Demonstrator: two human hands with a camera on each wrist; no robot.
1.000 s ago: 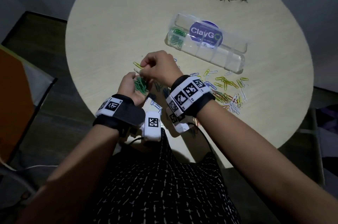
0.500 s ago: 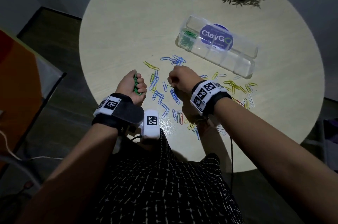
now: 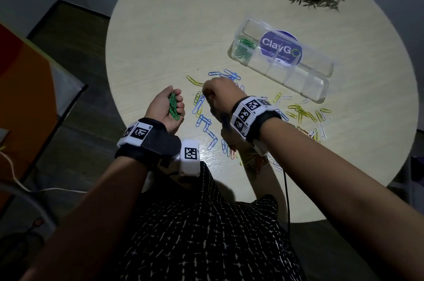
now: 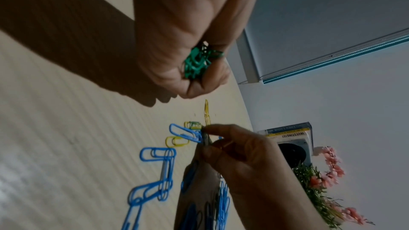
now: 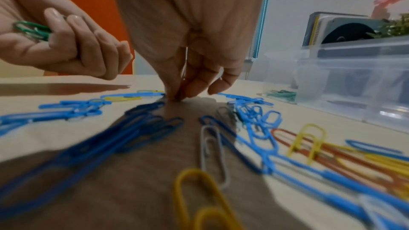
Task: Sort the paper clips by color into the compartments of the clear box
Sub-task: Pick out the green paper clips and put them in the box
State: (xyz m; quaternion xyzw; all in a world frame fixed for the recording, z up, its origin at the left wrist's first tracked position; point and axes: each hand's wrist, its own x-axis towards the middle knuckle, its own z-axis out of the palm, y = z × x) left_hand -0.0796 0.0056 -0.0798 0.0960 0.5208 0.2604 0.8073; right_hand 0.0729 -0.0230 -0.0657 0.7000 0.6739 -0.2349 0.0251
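My left hand's (image 3: 165,108) fingers curl around green clips (image 3: 173,106) at centre frame; my right hand's (image 3: 218,94) fingertips (image 5: 177,93) pinch together at the table (image 3: 160,28), on what I can't tell

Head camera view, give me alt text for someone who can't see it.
Seen from above, a person's left hand cups a bunch of green paper clips while the right hand reaches fingertips-down into blue, yellow and white clips scattered on a round pale table. Beyond them lies a clear box with green clips in its end compartment.
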